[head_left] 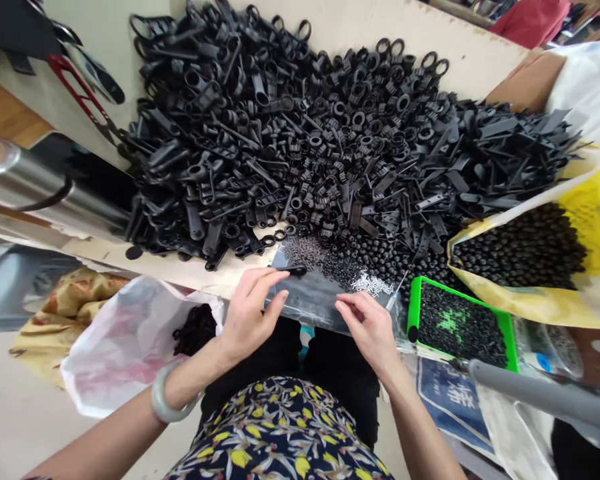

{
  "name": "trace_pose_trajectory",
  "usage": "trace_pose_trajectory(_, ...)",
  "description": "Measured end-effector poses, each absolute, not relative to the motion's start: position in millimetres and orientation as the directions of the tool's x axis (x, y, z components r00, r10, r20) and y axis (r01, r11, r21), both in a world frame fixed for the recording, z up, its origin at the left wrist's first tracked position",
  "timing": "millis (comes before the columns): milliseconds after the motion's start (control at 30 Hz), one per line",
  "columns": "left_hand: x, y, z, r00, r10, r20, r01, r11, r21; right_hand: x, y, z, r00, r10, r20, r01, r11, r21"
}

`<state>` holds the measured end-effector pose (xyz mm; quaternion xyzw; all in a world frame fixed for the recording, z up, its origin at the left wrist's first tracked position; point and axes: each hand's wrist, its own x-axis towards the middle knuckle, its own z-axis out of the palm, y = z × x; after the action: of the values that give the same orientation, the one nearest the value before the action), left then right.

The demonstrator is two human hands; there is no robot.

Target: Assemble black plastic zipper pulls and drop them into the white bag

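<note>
My left hand (253, 310) is over the left end of a dark grey work mat (315, 300), its thumb and fingers apart. A small black plastic part (296, 270) lies at its fingertips; whether they touch it I cannot tell. Above the mat's right side, my right hand (370, 330) has its thumb and forefinger drawn together. What they hold, if anything, is too small to make out. Just beyond that hand are a heap of small silvery pins (373, 283) and a thin pointed tool (397, 291). Tiny brownish metal pieces (304, 252) lie at the mat's far edge.
A large heap of black plastic rings and levers (260, 133) covers the table behind. On the right stand a green tray (414, 310) of small black pieces and a yellow-white bag (510, 283). A white plastic bag (115, 347) hangs left; a steel cylinder (45, 180) stands beyond it.
</note>
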<state>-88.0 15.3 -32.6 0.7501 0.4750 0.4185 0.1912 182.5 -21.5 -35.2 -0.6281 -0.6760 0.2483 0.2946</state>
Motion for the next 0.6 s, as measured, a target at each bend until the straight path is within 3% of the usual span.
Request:
trace_pose_trajectory(133, -78.8, 44.1, -41.4, 0.348, 0.855, 0.384, 0.710, -0.508, 0.488, 169.6, 4.9, -39.6, -0.116, 0.976, 0.185, 0.875, 0.189, -0.445)
trace_pose_trajectory(300, -71.9, 55.3, -45.8, 0.412, 0.853, 0.321, 0.771, -0.514, 0.376, 165.6, 26.7, -40.8, -0.234, 0.947, 0.218, 0.934, 0.281, -0.220)
trace_pose_trajectory(500, -74.5, 60.7, -40.2, 0.499, 0.843, 0.201, 0.731, -0.534, 0.425, 167.6, 36.6, -33.5, -0.429, 0.878, 0.213, 0.892, 0.448, -0.052)
trace_pose_trajectory(600, -76.8, 54.0, -39.1, 0.443, 0.874, 0.199, 0.698, -0.476, 0.535, 168.2, 34.6, -32.3, -0.465, 0.867, 0.182, 0.874, 0.482, -0.066)
